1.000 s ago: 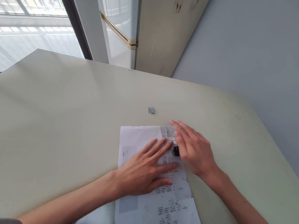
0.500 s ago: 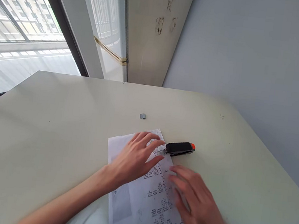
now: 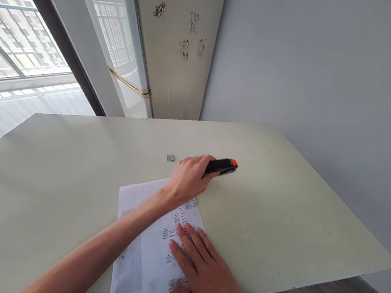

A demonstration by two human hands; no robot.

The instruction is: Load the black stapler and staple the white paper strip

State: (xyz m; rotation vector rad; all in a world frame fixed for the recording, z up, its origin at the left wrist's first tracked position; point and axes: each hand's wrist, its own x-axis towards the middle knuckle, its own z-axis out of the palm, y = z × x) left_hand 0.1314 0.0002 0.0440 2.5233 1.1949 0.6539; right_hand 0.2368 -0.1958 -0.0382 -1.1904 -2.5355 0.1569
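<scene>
Clasping what seems a stapler (image 3: 222, 167) is the left hand (image 3: 190, 178), the right hand (image 3: 208, 277) resting fingers-apart on printed paper (image 3: 155, 265).

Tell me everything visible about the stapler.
The stapler is black and plastic-looking, with an orange-red tip and a greyish lower edge. The left hand grips it, hiding its other end. It points rightward, tip outermost, near the printed paper's far end. Whether it touches the table is unclear.

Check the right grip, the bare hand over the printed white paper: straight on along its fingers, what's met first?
Right grip: likely the bare left forearm, which crosses the printed white paper. Depth is unclear; it may be raised enough to pass under.
</scene>
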